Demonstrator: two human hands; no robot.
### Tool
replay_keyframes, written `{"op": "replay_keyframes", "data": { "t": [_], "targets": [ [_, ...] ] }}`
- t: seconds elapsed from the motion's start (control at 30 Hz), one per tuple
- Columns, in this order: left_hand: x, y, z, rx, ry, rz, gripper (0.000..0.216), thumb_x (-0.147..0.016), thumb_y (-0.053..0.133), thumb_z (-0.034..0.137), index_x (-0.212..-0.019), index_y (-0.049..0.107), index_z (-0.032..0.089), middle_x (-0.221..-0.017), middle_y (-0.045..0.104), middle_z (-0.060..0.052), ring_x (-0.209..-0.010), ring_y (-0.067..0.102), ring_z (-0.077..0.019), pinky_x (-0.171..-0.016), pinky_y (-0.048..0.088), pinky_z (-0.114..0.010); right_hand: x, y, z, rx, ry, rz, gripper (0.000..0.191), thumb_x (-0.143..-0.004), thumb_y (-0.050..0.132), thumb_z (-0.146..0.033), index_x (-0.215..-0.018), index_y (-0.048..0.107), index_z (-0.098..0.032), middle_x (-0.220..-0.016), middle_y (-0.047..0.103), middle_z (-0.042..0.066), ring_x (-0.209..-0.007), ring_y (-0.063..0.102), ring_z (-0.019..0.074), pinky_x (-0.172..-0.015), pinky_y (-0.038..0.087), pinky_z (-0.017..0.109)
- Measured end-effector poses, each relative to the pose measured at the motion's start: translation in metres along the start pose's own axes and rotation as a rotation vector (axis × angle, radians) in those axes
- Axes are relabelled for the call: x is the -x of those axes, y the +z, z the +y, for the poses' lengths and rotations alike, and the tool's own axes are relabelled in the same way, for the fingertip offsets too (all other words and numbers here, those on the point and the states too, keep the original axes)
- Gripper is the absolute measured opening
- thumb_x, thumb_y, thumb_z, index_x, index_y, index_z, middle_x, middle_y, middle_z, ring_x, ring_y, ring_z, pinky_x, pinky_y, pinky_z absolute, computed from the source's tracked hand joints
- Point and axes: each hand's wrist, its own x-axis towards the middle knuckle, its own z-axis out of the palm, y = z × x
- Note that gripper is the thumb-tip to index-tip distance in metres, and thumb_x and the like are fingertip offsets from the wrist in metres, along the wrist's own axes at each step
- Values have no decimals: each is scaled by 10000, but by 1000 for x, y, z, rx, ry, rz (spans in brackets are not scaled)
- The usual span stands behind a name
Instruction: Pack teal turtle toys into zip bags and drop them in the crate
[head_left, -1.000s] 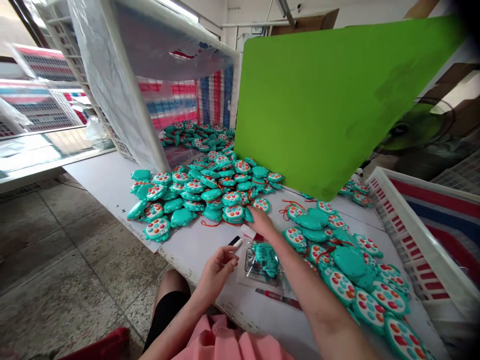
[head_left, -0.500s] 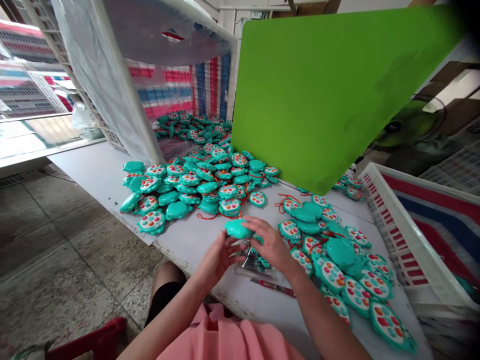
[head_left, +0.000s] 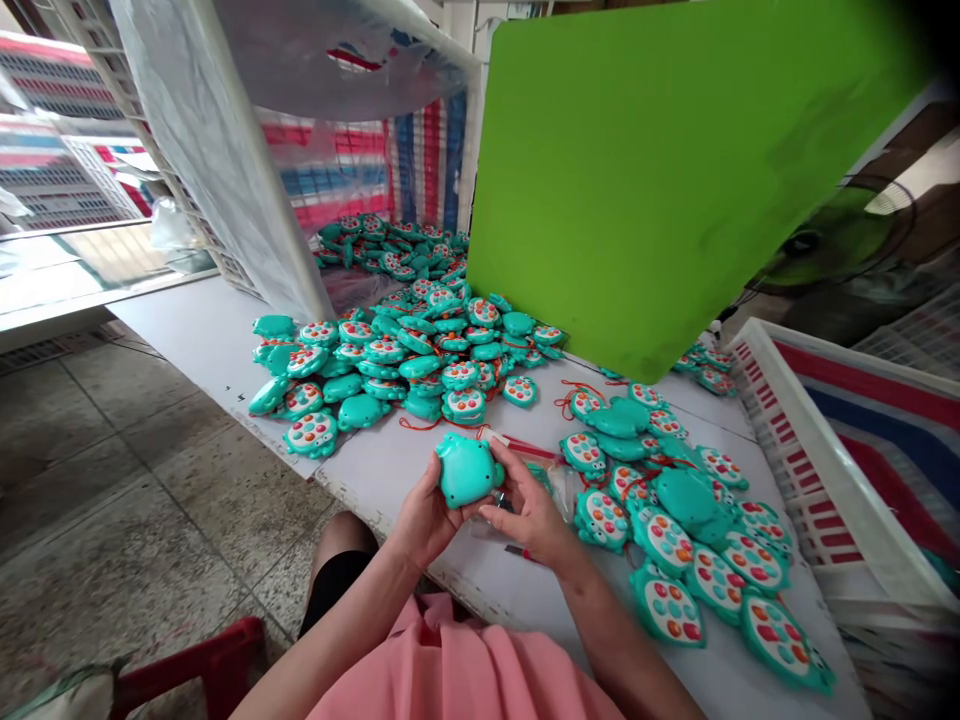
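Note:
Both my hands hold one teal turtle-shaped toy (head_left: 466, 468) over the near edge of the white table (head_left: 390, 470), its plain back facing me. My left hand (head_left: 424, 515) cups it from below and the left, fingers closed on it. My right hand (head_left: 529, 505) grips its right side with thumb and fingers. A red string trails from the toy toward the table. Under my right hand lies a clear plastic bag (head_left: 559, 480), mostly hidden, and a red pen-like tool (head_left: 517, 551) peeks out below.
A big heap of teal toys (head_left: 405, 360) with coloured buttons covers the table ahead; another group (head_left: 690, 540) lies at the right. A green board (head_left: 645, 180) stands behind, a white crate (head_left: 840, 450) at right, a plastic-draped crate (head_left: 247, 150) at left. A red stool edge (head_left: 195, 670) is below.
My right hand took a teal toy from the heap and brought it toward me. My left hand, which earlier held a small black-and-white item, now joins it on the toy.

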Motion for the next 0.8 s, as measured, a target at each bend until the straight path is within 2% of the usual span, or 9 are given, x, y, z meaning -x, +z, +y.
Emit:
{"op": "replay_keyframes", "data": {
  "t": [0.27,0.43,0.57,0.67,0.8],
  "targets": [
    [1,-4,5,119,-79,65,574,-900,467,527,-1313,451,128,-1105,681,-140,-937,685,-241,-745,583,-339,3,3,-4,-76,4,-18,673,-812,675,-303,-1411,375,-356,-1496,358,32,-1296,443,239,-1085,370,456],
    [0,-1,2,103,-90,50,513,-914,475,473,-1284,476,118,-1043,703,-129,-887,694,-228,-757,577,-344,3,6,-4,-54,21,-1,638,-820,669,-330,-1401,404,-338,-1462,411,37,-1273,465,241,-1072,391,441],
    [3,6,0,35,-53,36,414,-898,540,395,-1222,530,139,-1048,700,-106,-853,692,-193,-746,572,-299,3,7,-4,-19,27,74,570,-835,648,-366,-1370,453,-332,-1395,492,37,-1218,517,237,-1028,433,414],
    [13,6,5,-70,6,3,457,-832,651,243,-1264,506,203,-1122,675,-72,-909,681,-196,-821,556,-329,13,-3,-6,48,51,111,473,-848,627,-383,-1301,524,-296,-1245,605,50,-1132,570,227,-971,473,397],
    [26,-7,11,-124,23,-81,590,-766,716,181,-1304,479,223,-1170,652,-73,-990,657,-225,-936,501,-401,49,-32,-4,362,134,107,194,-875,588,-369,-998,662,-240,-914,680,39,-841,627,198,-737,533,331]
  ]
}}
